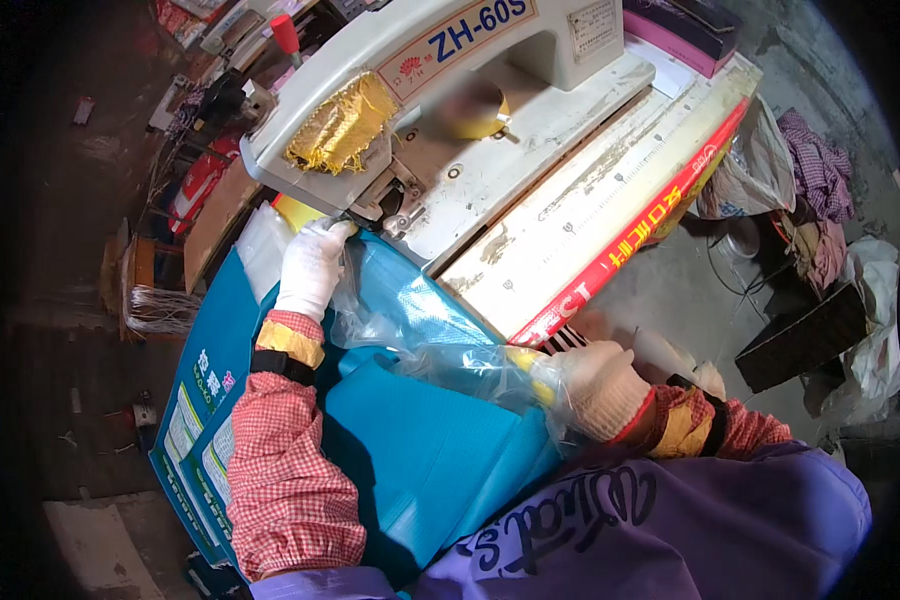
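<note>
- Left hand (pixel 312 268): curled narrow at the edge of the blue bag (pixel 440 440), beside the sewing machine (pixel 430 85); cannot tell whether gripping.
- Right hand (pixel 602 385): holding clear plastic (pixel 460 366).
- Blue bag: below the sewing machine.

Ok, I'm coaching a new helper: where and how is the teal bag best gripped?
I'd pinch the teal bag by the right part of its folded edge just below the clear film, coming from the right, near the right hand. That edge looks thin and pliable, and lies away from the sewing head, which the left hand is close to.
</note>
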### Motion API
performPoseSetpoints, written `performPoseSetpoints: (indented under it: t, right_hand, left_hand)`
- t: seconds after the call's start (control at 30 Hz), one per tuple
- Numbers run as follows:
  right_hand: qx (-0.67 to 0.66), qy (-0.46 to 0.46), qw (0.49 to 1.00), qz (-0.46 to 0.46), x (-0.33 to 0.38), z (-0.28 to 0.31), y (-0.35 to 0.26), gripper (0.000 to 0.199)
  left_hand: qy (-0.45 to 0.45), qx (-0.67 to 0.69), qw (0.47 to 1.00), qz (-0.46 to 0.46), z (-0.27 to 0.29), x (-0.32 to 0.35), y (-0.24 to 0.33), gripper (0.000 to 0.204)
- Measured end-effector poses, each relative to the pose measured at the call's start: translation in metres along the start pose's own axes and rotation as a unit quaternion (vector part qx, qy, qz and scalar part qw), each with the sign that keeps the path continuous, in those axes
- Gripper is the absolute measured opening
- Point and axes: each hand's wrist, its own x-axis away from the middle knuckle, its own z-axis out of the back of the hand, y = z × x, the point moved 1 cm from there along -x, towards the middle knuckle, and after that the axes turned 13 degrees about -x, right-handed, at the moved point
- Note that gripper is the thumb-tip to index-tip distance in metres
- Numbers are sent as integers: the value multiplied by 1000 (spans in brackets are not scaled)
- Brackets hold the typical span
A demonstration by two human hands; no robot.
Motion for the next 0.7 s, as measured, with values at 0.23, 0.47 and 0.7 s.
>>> performPoseSetpoints:
  t: [0.23, 0.47, 0.7]
  right_hand:
    - [54, 30, 998, -1, 0, 4, -18, 21]
    - [47, -10, 998, -28, -12, 5, -11, 25]
    - [-33, -17, 995, -90, -4, 9, -13, 31]
  left_hand:
    - [4, -36, 999, -11, -37, 1, -18, 17]
    - [-96, 118, 984, 96, -14, -4, -4, 16]
    - [-308, -89, 943, 86, 34, 5, 5, 23]
